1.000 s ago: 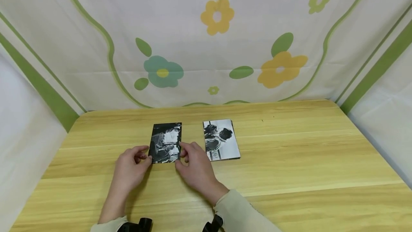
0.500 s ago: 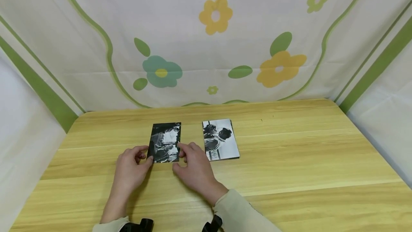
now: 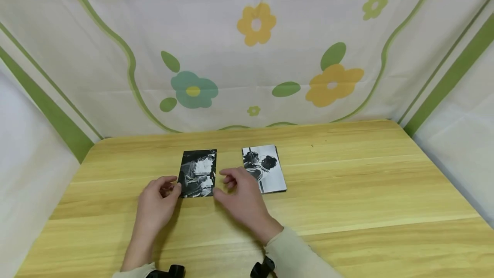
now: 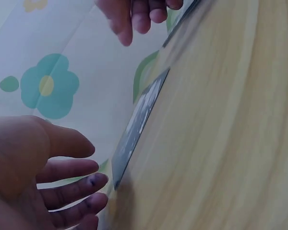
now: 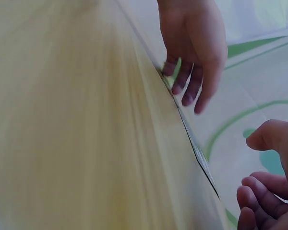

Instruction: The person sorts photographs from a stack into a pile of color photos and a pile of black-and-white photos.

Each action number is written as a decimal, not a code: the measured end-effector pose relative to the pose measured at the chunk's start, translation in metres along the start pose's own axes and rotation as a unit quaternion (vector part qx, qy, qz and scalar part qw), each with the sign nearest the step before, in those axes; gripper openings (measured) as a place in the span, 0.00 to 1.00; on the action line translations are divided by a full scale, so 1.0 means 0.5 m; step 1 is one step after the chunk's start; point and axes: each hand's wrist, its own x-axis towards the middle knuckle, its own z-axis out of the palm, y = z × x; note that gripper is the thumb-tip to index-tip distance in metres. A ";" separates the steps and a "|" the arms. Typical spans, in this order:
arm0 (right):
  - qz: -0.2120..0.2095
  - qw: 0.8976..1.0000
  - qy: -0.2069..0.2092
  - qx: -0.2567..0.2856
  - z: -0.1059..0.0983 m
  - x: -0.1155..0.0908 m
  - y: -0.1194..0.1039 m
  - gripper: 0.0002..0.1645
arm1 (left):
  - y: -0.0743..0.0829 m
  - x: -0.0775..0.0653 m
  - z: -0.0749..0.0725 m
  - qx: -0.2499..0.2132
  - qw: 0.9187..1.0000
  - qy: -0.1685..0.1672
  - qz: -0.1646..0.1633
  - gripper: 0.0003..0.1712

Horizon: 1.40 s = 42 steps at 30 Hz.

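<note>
A black-and-white photo card (image 3: 197,173) lies flat on the table, left of centre. My left hand (image 3: 156,203) is beside its left edge, fingers loosely bent with the thumb tip at the near left corner. In the left wrist view, the left hand's fingers (image 4: 72,189) are spread and grip nothing. On the other side, my right hand (image 3: 245,198) is just off the card's right edge, thumb and forefinger apart with no card between them. Behind it a stack of photo cards (image 3: 275,177), topped by a picture of two people, is partly covered by the right hand.
The wooden table (image 3: 347,200) extends to both sides and toward me. A white cloth backdrop (image 3: 216,33) with printed flowers rises behind its far edge. Black wrist straps (image 3: 263,267) and beige sleeves (image 3: 301,254) show at the bottom.
My right hand has let go of the left card's right edge and moved right, in front of the stack. The left hand stays nearly in place; the view has tilted slightly.
</note>
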 end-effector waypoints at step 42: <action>0.120 0.981 0.151 0.033 -0.233 -0.020 0.104 0.23 | 0.153 -0.054 0.196 -0.178 0.982 -0.005 0.058 0.08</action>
